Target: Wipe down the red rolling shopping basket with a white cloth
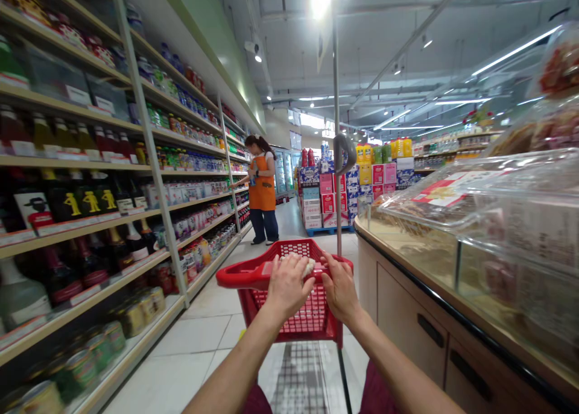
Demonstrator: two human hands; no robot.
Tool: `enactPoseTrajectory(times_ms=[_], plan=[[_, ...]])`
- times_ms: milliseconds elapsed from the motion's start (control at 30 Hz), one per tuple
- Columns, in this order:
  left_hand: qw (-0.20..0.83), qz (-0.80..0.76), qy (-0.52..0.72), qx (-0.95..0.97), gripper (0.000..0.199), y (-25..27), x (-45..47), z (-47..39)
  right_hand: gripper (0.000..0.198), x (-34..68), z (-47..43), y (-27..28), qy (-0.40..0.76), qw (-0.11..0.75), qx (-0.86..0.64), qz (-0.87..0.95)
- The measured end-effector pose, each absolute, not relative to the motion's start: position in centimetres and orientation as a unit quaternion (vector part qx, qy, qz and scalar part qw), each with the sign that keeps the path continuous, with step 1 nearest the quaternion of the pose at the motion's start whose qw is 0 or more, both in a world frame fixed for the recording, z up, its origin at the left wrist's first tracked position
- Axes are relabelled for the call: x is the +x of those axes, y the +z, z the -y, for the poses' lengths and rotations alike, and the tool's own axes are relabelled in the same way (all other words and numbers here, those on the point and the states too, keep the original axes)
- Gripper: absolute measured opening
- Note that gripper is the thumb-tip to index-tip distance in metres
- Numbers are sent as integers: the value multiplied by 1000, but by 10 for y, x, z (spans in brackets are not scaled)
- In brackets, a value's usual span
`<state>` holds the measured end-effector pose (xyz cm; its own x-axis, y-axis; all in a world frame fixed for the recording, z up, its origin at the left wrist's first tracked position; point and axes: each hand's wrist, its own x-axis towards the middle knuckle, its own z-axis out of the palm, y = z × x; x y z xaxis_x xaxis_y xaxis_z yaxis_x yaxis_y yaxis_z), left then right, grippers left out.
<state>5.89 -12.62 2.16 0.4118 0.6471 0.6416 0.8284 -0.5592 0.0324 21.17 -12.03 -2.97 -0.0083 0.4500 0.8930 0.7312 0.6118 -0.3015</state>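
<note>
A red plastic shopping cart stands in front of me in the aisle, its wide handle nearest to me. Over the middle of that handle lies my left hand, its fingers curved forward on it. My right hand grips the handle's right end, fingers bent over the top. Between the hands, by my left fingertips, shows a whitish lumpy thing; its kind and whether I touch it cannot be made out. Through the mesh, pale shapes are visible, too unclear to name.
Shelves of bottles and cans line the left side. Ahead, a person in an orange apron faces the shelves. Stacked cartons stand on a blue pallet. Close on the right runs a counter with clear food boxes.
</note>
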Motion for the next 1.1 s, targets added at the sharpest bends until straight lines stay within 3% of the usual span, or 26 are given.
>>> enactPoseTrajectory(times_ms=[233, 467, 667, 900, 1100], plan=[[118, 537, -338, -764, 27, 22, 20, 114, 44, 211, 120, -30, -133, 572, -420, 692], [112, 415, -322, -844, 26, 18, 64, 125, 43, 213, 119, -32, -134, 575, -418, 690], [97, 543, -334, -764, 23, 29, 47, 108, 43, 227, 114, -19, -93, 587, -458, 661], [143, 397, -291, -859, 21, 24, 100, 118, 48, 252, 95, -18, 5, 586, -522, 619], [140, 512, -341, -776, 23, 25, 69, 109, 47, 245, 101, -21, 18, 627, -493, 603]])
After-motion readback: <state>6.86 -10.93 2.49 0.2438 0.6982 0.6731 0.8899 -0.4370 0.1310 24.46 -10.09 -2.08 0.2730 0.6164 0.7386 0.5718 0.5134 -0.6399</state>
